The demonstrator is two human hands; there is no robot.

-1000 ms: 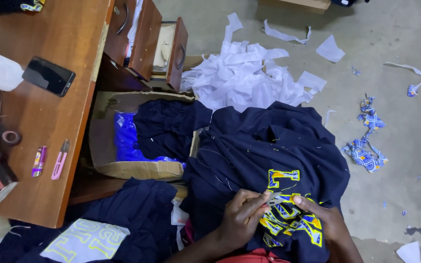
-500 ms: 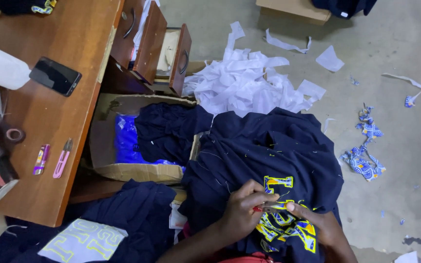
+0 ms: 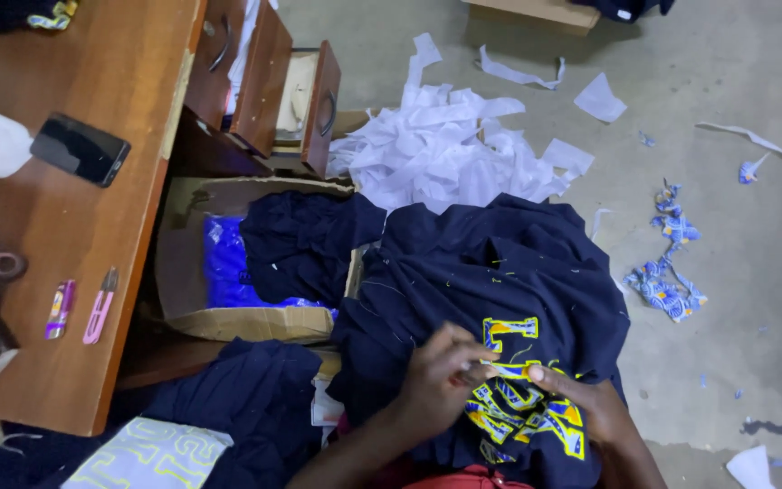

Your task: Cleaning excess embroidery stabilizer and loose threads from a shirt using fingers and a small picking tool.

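Currently | navy garment (image 3: 500, 272) with yellow lettering (image 3: 522, 407) draped across lap, beside cardboard box (image 3: 228, 317) | left hand (image 3: 441, 376) fingers pressed together, pinching at lettering's upper edge | right hand (image 3: 581, 403) fingers spread flat, touching lettering | left hand nearer

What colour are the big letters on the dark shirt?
Yellow with blue edges, on the navy shirt; letters show in the head view.

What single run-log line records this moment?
left hand: pinching lettering | right hand: on lettering | garment: navy, on lap | box: open, left
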